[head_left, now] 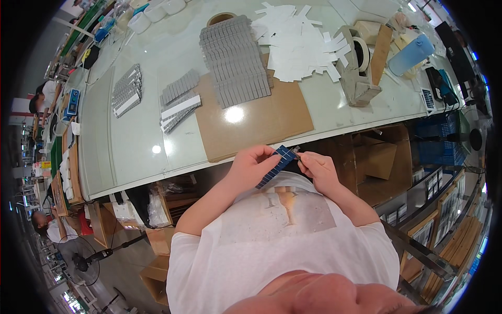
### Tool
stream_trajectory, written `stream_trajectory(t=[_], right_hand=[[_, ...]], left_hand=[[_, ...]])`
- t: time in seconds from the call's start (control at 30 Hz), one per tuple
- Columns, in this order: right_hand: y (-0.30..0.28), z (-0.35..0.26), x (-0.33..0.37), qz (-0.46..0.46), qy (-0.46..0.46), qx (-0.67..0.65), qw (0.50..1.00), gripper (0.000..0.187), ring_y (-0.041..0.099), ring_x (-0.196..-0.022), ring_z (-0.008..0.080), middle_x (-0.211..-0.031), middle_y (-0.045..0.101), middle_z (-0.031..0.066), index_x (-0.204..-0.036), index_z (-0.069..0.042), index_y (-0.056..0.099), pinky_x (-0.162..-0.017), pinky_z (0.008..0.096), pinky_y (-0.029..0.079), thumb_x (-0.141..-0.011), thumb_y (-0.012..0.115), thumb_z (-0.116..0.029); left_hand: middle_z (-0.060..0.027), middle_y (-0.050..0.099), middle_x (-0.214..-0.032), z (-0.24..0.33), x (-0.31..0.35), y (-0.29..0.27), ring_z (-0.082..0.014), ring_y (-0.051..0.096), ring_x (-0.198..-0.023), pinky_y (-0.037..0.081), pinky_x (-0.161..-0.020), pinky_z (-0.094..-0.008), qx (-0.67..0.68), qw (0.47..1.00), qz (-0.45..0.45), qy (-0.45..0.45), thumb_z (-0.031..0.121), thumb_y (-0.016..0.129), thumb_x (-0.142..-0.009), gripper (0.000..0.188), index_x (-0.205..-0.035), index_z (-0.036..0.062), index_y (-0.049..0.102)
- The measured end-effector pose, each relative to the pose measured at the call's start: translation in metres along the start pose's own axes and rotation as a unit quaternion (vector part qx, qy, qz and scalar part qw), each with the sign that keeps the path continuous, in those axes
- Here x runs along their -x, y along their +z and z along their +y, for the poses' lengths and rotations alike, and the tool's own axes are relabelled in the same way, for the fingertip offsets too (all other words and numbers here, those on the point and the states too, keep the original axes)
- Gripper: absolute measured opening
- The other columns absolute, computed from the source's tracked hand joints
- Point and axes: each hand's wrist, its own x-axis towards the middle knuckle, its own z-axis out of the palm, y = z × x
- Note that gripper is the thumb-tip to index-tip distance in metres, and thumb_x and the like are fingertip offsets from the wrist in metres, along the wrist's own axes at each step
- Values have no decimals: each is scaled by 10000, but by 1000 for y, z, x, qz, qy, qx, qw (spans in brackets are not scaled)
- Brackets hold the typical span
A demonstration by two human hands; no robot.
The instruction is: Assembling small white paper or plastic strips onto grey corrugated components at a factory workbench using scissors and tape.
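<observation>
Just in front of the table's near edge, my left hand grips a dark blue segmented strip crossed by thin pale lines, which looks like a row of small solar cells. The strip slants, its upper end toward my right hand. That hand is closed in a pinch beside this end, on something small and dark that I cannot make out. On the table beyond lies a brown cardboard sheet, partly covered by a large overlapping stack of grey segmented strips.
Smaller grey strip stacks lie leftward. White paper strips are heaped at the back. A tape dispenser and blue bottle stand at right. An open cardboard box sits below the table's right part.
</observation>
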Motion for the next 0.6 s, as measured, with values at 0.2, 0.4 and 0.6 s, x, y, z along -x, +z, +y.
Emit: stream_trajectory(t=[0.2, 0.4, 0.6], right_hand=[[1, -1, 0, -2, 4, -4, 1000, 315, 375, -636, 32, -778, 547, -19, -1135, 41, 696, -551, 189, 268, -1038, 531, -209], [2, -2, 0, -3, -19, 7, 1000, 324, 381, -640, 39, -782, 537, -14, -1147, 50, 690, -555, 196, 272, -1040, 526, -208], [5, -5, -1, -3, -33, 36, 999, 341, 395, -646, 45, -782, 530, -11, -1149, 55, 695, -557, 203, 283, -1044, 518, -218]], left_hand=[[1, 699, -908, 1, 1, 0, -36, 608, -795, 493, -694, -205, -5, 1000, -2, -4, 157, 678, -968, 208, -1096, -7, 695], [5, 695, -902, -3, 0, -2, -32, 602, -788, 486, -685, -201, -2, 1000, -6, 0, 163, 675, -970, 206, -1092, -1, 694], [12, 687, -888, 0, 1, -4, -29, 590, -776, 477, -674, -199, -5, 1000, -7, 2, 167, 675, -970, 199, -1079, 2, 693]])
